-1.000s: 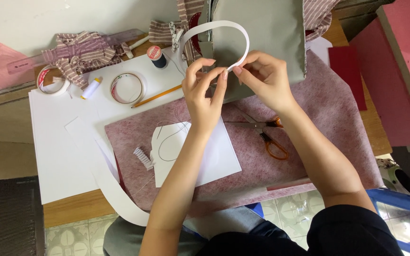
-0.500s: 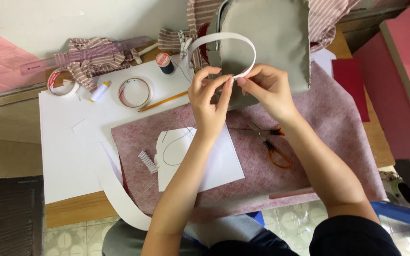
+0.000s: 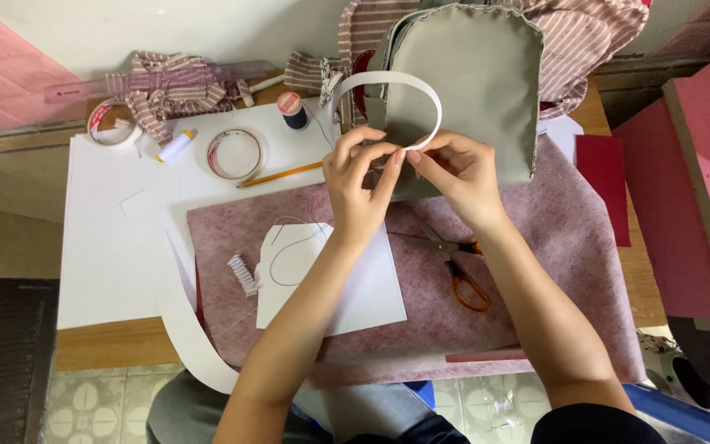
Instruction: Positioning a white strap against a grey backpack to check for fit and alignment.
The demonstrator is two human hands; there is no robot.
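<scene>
Change since the earlier frames: your hands and the paper strip sit lower against the grey fabric piece than a second ago, and the loop looks rounder and more closed; the table's other items lie as they did.

Item 1, white paper strip [image 3: 388, 80]: bent into an arch, standing upright in front of the grey fabric piece [image 3: 462, 82]. Its two ends come down to your fingertips, near the middle of the table's far half.

Item 2, your left hand [image 3: 359, 181]: thumb and forefinger are pinched together on the strip's left end; the other fingers curl loosely beneath.

Item 3, your right hand [image 3: 458, 173]: thumb and forefinger are closed on the strip's right end, where it curves down. The two sets of fingertips nearly meet; whether they touch cannot be told.

Item 4, pink felt mat [image 3: 552, 247]: lies under both forearms.

Item 5, white paper sheet [image 3: 363, 296]: on the mat, partly under your left forearm, with a thin thread looped on it.

Item 6, orange-handled scissors [image 3: 458, 267]: on the mat, between your forearms.

Item 7, tape roll [image 3: 234, 154], pencil [image 3: 281, 174] and thread spool [image 3: 292, 108]: on the white board to the left of your hands, well apart from them.
</scene>
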